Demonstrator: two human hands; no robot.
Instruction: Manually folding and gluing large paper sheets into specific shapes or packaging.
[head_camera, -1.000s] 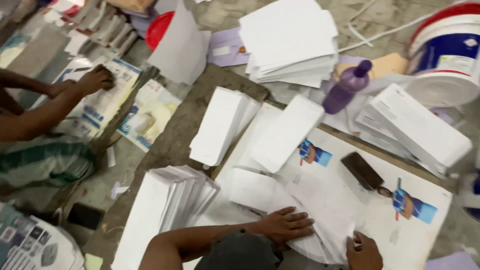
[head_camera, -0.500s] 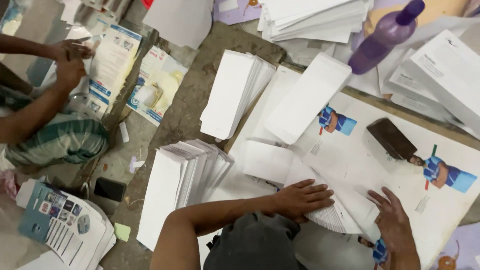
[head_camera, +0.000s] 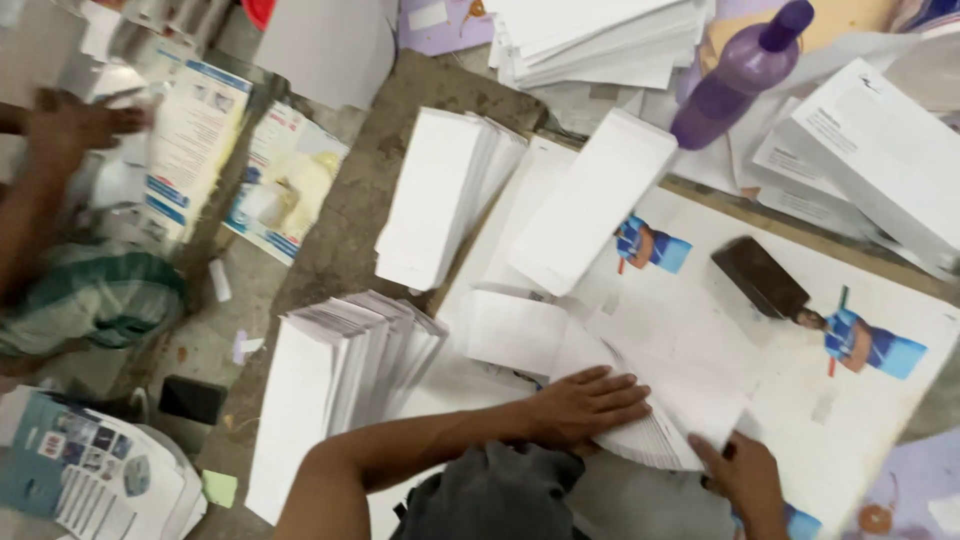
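Since a moment ago your view has slid down and left, so the purple bottle (head_camera: 742, 72) now sits near the top edge and more of the floor at left shows; your left hand (head_camera: 585, 403) has stayed flat on the fanned sheets (head_camera: 655, 432), while your right hand (head_camera: 748, 478) has drawn lower toward the bottom edge; the other person's hand (head_camera: 68, 124) at far left has shifted onto the printed leaflets (head_camera: 185, 150).

Your left hand lies open, palm down, fingers spread, pressing the fanned sheets; your right hand rests open at the fan's right edge, fingertips touching the paper, gripping nothing that can be seen; the fanned sheets lie directly before you on a large white poster (head_camera: 780, 370) with small blue figures printed on it.

A dark rectangular block (head_camera: 760, 277) lies on the poster to the right; a long white envelope stack (head_camera: 595, 200) lies tilted above your hands; another white stack (head_camera: 440, 195) rests beside it, and a taller leaning stack (head_camera: 330, 390) stands at your left; white boxes (head_camera: 870, 150) sit at upper right; loose white paper (head_camera: 600, 40) is piled at top.

The tabletop (head_camera: 360, 230) is rough, stained grey-brown; a dark phone (head_camera: 192, 399) lies on the floor at lower left, near a blue-and-white booklet (head_camera: 80, 470).
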